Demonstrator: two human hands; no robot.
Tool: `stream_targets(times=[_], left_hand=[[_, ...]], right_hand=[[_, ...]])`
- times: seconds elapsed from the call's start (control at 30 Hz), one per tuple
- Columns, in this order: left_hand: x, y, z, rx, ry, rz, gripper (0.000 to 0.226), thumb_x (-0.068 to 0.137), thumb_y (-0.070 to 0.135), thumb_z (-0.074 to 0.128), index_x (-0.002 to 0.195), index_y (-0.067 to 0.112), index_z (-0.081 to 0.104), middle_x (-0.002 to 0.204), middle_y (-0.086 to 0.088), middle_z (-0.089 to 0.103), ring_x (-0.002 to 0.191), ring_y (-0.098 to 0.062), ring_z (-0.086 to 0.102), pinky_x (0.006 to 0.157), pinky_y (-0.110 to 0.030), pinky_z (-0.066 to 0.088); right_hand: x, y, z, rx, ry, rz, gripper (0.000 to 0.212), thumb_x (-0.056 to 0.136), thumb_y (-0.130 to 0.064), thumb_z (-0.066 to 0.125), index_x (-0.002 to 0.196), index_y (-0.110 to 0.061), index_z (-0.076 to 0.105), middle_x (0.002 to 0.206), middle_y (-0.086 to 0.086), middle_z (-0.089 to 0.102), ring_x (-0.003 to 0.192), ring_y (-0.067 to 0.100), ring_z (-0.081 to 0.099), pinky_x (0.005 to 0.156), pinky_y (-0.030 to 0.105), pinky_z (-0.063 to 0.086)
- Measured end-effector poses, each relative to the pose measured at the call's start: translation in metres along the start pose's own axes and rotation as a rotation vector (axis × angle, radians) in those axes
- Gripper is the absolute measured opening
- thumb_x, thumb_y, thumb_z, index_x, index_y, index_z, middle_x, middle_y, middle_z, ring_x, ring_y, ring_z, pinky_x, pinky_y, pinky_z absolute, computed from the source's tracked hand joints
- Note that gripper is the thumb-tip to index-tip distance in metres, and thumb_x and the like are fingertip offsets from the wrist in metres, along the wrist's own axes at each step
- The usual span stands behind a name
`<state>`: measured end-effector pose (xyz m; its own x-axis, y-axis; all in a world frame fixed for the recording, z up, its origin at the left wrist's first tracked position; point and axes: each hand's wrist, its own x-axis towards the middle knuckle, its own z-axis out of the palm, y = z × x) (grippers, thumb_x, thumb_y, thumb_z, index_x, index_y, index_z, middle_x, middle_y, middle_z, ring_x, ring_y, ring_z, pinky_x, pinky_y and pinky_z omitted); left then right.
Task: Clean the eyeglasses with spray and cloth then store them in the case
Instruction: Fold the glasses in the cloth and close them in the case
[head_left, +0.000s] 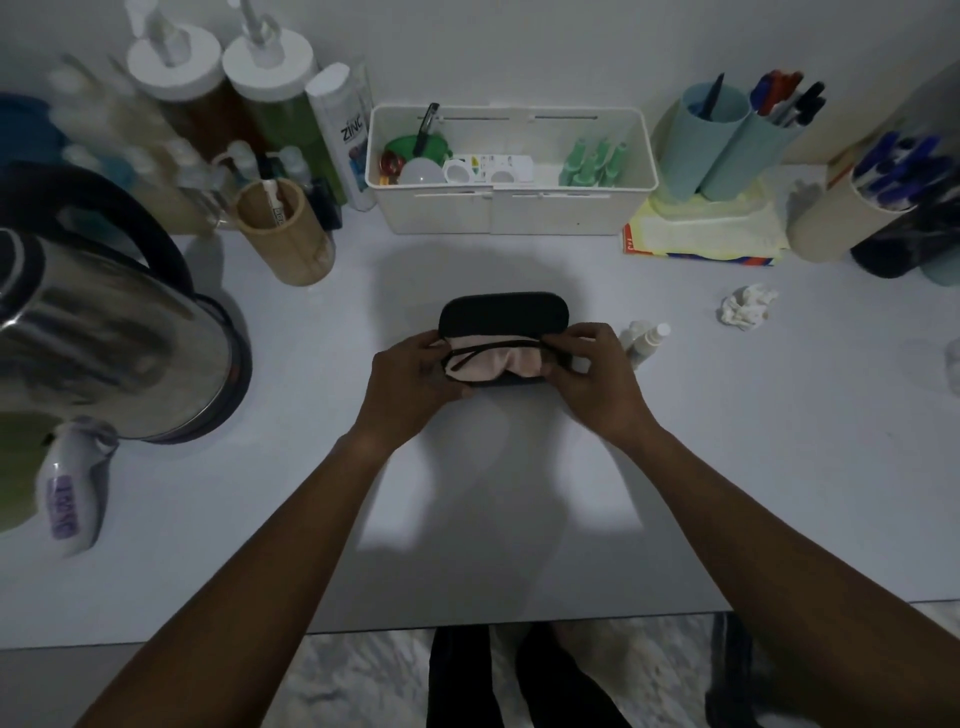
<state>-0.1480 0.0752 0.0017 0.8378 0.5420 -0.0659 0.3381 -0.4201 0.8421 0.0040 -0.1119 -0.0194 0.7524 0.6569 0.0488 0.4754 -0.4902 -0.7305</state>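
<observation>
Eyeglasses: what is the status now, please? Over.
Left grip, right grip pinch eyeglasses ends. Eyeglasses over open case, pink cloth inside. Spray bottle aside, no obstruction.

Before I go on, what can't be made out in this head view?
Head view: eyeglasses temple ends hidden under the left hand and right hand; lenses too dim to judge clean.
Head view: case near corners covered by both hands.
Head view: spray bottle base hidden behind the right hand.
</observation>
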Motion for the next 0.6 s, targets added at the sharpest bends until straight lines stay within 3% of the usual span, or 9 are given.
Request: stream_targets(times=[0.1,0.17,0.27,0.33,0.4,0.47,0.6], left_hand=[[0.002,-0.002,0.001,-0.019,0.027,0.055,0.060,0.062,0.002,0.087,0.119,0.013,0.071,0.110,0.025,0.060,0.093,0.020,0.058,0.081,-0.001,0.045],[0.002,-0.002,0.002,-0.031,0.039,0.078,0.061,0.063,-0.001,0.086,0.120,0.015,0.070,0.107,0.029,0.058,0.092,0.026,0.056,0.079,0.002,0.042],[0.003,-0.004,0.001,0.017,0.060,0.132,0.054,0.065,-0.001,0.084,0.116,0.013,0.073,0.111,0.031,0.056,0.091,0.030,0.053,0.078,0.003,0.039],[0.004,-0.007,0.000,0.040,0.070,0.161,0.050,0.067,0.002,0.083,0.115,0.013,0.074,0.114,0.024,0.060,0.094,0.017,0.059,0.077,0.000,0.042],[0.003,-0.009,0.001,0.058,0.082,0.185,0.047,0.071,0.006,0.081,0.116,0.016,0.073,0.117,0.018,0.065,0.094,0.001,0.065,0.078,-0.012,0.051],[0.003,-0.010,0.002,0.082,0.099,0.211,0.047,0.075,0.010,0.078,0.119,0.024,0.071,0.122,0.022,0.062,0.096,-0.005,0.067,0.078,-0.022,0.055],[0.005,-0.015,0.003,0.181,0.107,0.274,0.047,0.077,0.014,0.076,0.123,0.021,0.069,0.131,0.008,0.065,0.095,-0.018,0.071,0.077,-0.033,0.058]], right_hand=[[0.002,-0.003,0.001,0.014,0.018,0.013,0.030,0.086,-0.007,0.074,0.116,-0.011,0.073,0.116,0.013,0.055,0.111,0.003,0.048,0.089,-0.003,0.034],[0.004,-0.007,0.002,0.113,0.065,0.093,0.033,0.087,-0.011,0.074,0.118,-0.014,0.066,0.121,0.013,0.052,0.105,-0.006,0.050,0.090,0.005,0.042],[0.012,-0.013,0.002,0.317,0.070,0.222,0.051,0.096,-0.024,0.066,0.142,-0.023,0.045,0.129,0.006,0.049,0.099,0.014,0.067,0.080,0.021,0.054],[0.018,-0.014,0.000,0.340,0.032,0.255,0.058,0.099,-0.029,0.062,0.151,-0.029,0.037,0.130,0.002,0.054,0.091,0.010,0.070,0.076,0.020,0.055],[0.021,-0.016,-0.002,0.346,0.025,0.242,0.048,0.099,-0.025,0.061,0.146,-0.024,0.048,0.126,0.004,0.061,0.078,-0.001,0.070,0.070,0.013,0.054],[0.022,-0.019,-0.002,0.366,0.056,0.227,0.033,0.099,-0.021,0.062,0.131,-0.016,0.059,0.118,0.007,0.066,0.065,-0.004,0.066,0.060,0.011,0.050],[0.018,-0.022,-0.001,0.434,0.101,0.234,0.018,0.096,-0.018,0.066,0.110,-0.007,0.062,0.096,-0.004,0.066,0.058,-0.004,0.062,0.057,0.012,0.048]])
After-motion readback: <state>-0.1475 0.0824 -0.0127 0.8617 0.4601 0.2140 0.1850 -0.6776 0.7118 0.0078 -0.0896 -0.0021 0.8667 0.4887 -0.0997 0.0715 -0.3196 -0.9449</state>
